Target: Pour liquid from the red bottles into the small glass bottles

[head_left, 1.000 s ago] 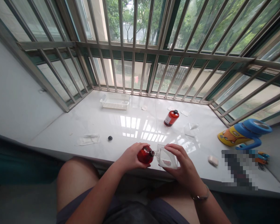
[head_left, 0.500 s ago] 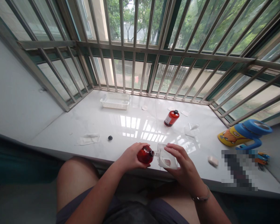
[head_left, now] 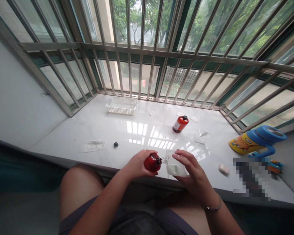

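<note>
My left hand is wrapped round a red, see-through bottle, tipped so that its uncapped neck points right. Against that neck is the mouth of a clear, square glass bottle, also lying on its side, gripped by my right hand. Some pale liquid seems to show inside the clear bottle. Both bottles are over the front edge of the white sill. A small black cap lies on the sill to the left. Farther back stands a second red bottle with a black cap and a white label.
On the white sill sit a white basket, a crumpled wrapper, a clear square piece and a pale soap-like block. A blue and yellow flask lies at the right. Metal bars line the window behind.
The clear bottle has turned slightly in my right hand and shifted a little right. My left hand and the red bottle hold nearly the same place.
</note>
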Demonstrator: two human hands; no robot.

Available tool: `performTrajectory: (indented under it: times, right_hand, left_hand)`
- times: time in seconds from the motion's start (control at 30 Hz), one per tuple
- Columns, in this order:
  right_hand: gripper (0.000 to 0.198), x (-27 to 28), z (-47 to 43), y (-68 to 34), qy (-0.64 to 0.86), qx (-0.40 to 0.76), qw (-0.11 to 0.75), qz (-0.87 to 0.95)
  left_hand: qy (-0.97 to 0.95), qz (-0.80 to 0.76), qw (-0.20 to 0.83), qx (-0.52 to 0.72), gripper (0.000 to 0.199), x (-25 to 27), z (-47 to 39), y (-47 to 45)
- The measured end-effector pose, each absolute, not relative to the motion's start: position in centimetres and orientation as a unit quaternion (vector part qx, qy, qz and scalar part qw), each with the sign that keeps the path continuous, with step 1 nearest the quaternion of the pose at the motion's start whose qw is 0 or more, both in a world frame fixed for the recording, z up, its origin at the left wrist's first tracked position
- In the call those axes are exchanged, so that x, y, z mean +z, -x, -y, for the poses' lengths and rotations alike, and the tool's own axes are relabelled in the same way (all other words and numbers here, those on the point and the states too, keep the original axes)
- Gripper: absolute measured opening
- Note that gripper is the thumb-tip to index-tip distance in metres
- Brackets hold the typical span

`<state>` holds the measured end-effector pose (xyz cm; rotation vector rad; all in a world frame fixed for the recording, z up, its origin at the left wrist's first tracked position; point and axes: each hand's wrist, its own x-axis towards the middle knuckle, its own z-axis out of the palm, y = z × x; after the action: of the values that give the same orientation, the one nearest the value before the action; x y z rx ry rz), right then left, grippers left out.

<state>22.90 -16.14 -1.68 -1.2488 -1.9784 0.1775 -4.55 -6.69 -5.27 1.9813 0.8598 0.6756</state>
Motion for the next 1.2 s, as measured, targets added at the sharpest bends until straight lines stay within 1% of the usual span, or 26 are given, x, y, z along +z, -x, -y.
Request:
performTrajectory:
  times: [0.5,0.7,0.93,1.2]
  right_hand:
    - [0.072,-1.2,16.1,-22.9,0.474,0.038,0.366,0.8]
    - [0.066,-1.2,15.9,-23.1,0.464,0.03,0.365,0.807]
    - [0.068,-1.0,15.9,-23.2,0.454,0.021,0.355,0.817]
    - [0.063,-0.3,15.7,-22.9,0.443,-0.012,0.355,0.823]
  left_hand:
    - [-0.792,-0.346,0.425,0.268,0.086,-5.3,6.7,4.6]
    - [-0.79,-0.346,0.428,0.27,0.085,-5.3,6.6,4.6]
    - [-0.791,-0.346,0.428,0.268,0.085,-5.3,6.7,4.6]
    - [-0.791,-0.346,0.429,0.267,0.084,-5.1,6.7,4.6]
